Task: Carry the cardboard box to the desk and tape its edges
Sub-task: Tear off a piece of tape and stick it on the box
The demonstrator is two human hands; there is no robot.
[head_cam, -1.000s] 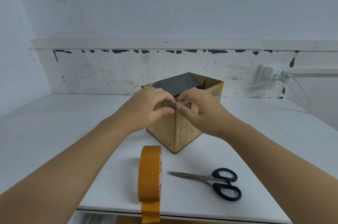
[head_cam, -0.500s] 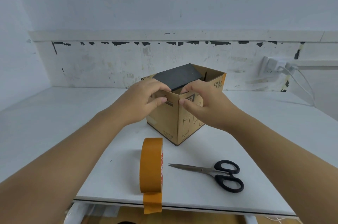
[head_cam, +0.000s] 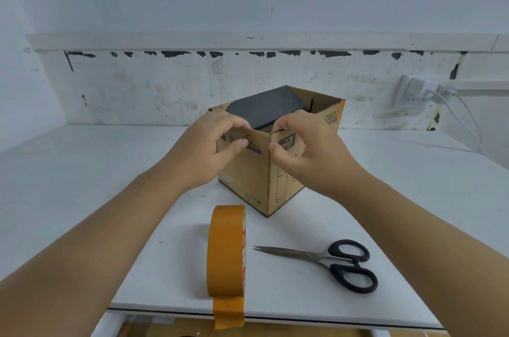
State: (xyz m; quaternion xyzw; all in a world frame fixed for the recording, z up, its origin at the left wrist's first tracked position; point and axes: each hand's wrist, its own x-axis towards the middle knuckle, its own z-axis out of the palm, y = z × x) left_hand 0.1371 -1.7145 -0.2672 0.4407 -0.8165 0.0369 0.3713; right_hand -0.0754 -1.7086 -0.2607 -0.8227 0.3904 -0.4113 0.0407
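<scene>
gripping the cardboard box point(head_cam: 259, 179) rim, left hand point(head_cam: 203, 152) and right hand point(head_cam: 311, 152) both pinching it

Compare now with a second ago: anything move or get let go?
Both hands have slid apart along the cardboard box rim: the left hand went left of the near corner, the right hand went right, each keeping its pinch grip on the top edge. Box, tape roll and scissors stayed put on the desk.
</scene>
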